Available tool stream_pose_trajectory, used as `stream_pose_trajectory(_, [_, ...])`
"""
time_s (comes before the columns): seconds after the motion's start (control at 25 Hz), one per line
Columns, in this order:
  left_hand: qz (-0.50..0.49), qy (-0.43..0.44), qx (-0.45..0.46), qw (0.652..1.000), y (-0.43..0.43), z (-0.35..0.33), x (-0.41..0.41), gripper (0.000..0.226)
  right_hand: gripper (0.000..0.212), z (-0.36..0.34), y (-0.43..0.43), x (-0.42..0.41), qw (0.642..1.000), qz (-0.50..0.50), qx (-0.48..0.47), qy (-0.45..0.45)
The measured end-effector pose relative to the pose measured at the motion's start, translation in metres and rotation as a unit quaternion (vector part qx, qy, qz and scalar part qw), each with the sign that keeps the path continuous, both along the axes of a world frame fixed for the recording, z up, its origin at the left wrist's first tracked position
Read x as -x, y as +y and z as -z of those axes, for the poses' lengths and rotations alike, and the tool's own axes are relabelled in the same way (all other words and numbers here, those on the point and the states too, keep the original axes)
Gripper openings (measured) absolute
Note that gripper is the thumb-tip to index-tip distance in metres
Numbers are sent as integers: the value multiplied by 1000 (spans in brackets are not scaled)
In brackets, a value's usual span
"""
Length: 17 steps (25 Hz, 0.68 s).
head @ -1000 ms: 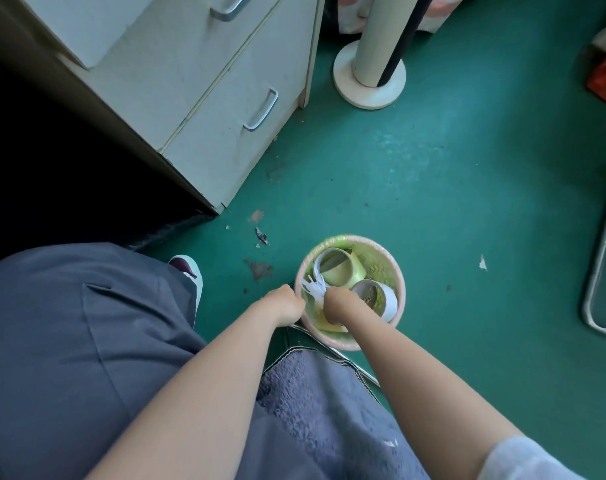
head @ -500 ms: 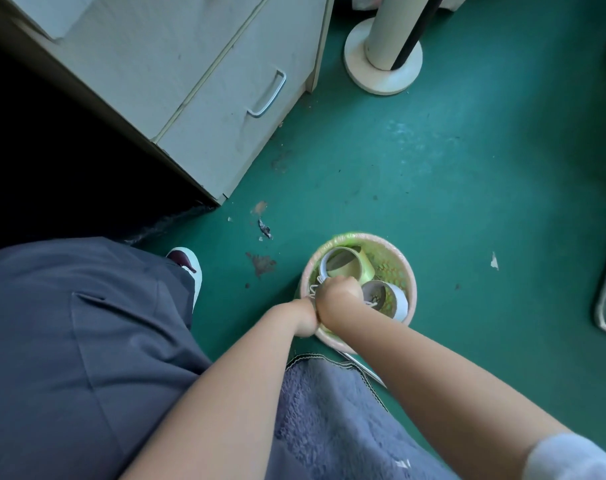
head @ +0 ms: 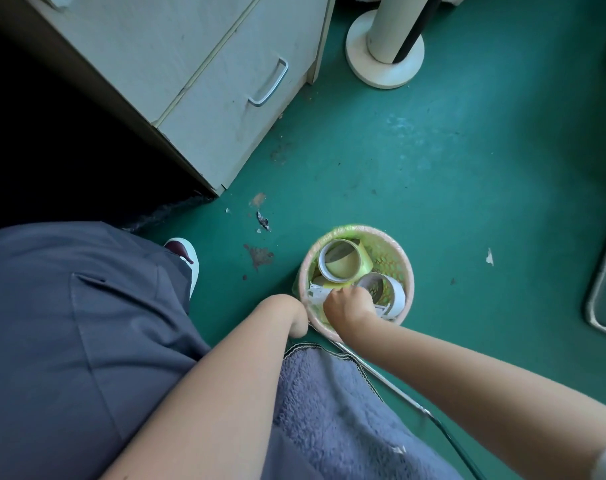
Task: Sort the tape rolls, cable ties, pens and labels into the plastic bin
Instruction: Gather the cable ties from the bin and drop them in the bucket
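Green mesh lines the round plastic bin (head: 403,268), which stands on the floor (head: 468,168). Inside it lie a yellow tape roll (head: 346,259), a white tape roll (head: 386,289) and white cable ties (head: 316,294). The right hand (head: 348,303) reaches in, fingers curled — what they close on cannot be told. The left hand (head: 294,315) steadies the rim; its grip is hidden. The ties likely handle light and springy — pinch them mid-bundle.

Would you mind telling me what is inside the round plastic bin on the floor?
The bin holds a yellow tape roll, a white tape roll and white cable ties. The right hand covers whatever lies beneath it.
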<state>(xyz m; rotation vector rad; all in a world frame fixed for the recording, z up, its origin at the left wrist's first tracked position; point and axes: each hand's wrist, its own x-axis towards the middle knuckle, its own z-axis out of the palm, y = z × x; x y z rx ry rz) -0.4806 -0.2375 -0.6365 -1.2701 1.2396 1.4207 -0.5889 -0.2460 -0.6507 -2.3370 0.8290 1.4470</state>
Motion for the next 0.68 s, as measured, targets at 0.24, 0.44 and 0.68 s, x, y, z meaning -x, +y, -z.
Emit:
stream_pose_trajectory(0.24, [-131,7,30,991,1,5,-8,64,39,16,-48,-25,996,44,-45,58])
stream_pose_trajectory(0.44, [-293,35,30,955,0,13,-9,68,27,39,-63,-31,945,239,-192,117])
stream_pose_trajectory(0.68, [-277,49,11,960,-6,11,-1,72,40,41,-54,-13,793,569,-217,13])
